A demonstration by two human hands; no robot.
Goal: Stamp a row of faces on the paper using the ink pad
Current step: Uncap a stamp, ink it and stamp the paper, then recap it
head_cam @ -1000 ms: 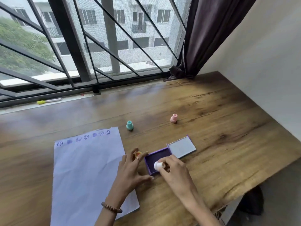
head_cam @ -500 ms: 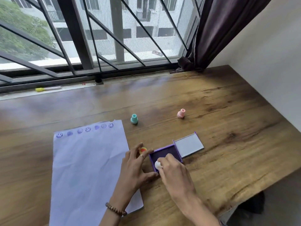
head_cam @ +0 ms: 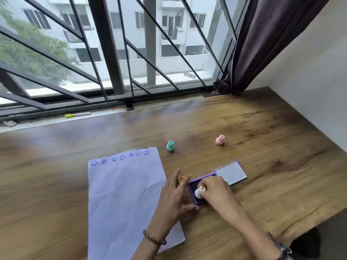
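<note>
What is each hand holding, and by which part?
Right hand pinches the white stamp by its upper body; left hand holds nothing, resting beside the ink pad.

White stamp [head_cam: 199, 191] is pinched by the right hand [head_cam: 216, 192] and pressed onto the purple ink pad [head_cam: 195, 184], lid open flat. The pad's near corner is braced by the left hand [head_cam: 173, 199]. Seven marks are seen along the paper's [head_cam: 122, 203] top edge.
</note>
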